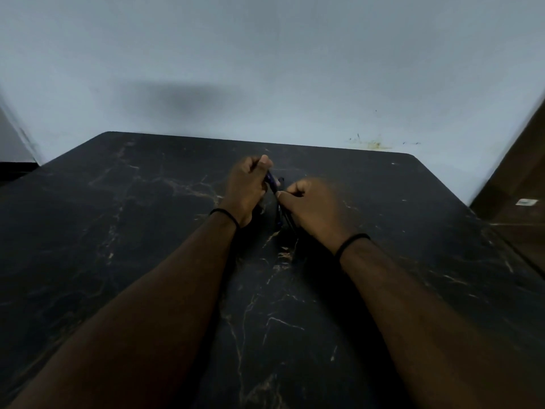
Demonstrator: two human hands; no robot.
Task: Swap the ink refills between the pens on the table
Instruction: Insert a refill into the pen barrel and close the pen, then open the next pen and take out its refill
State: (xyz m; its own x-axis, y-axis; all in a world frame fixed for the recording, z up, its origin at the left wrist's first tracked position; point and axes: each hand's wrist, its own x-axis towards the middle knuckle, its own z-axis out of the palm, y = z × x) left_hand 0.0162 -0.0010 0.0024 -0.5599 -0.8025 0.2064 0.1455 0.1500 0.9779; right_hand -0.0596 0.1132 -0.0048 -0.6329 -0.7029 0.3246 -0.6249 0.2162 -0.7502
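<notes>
My left hand [246, 188] is closed around a dark blue pen [272, 182] that slants down to the right between my two hands. My right hand [314, 206] pinches the pen's lower end with thumb and forefinger. Under my right palm more thin dark pen pieces [284, 221] stick out toward me, resting on or just above the table; the dim light hides what they are. Both hands hover over the middle of the black marbled table [147, 231].
A pale blue wall [265, 69] rises right behind the table's far edge. A brown wooden panel [519, 172] with a small white label stands at the right. Both wrists wear thin black bands.
</notes>
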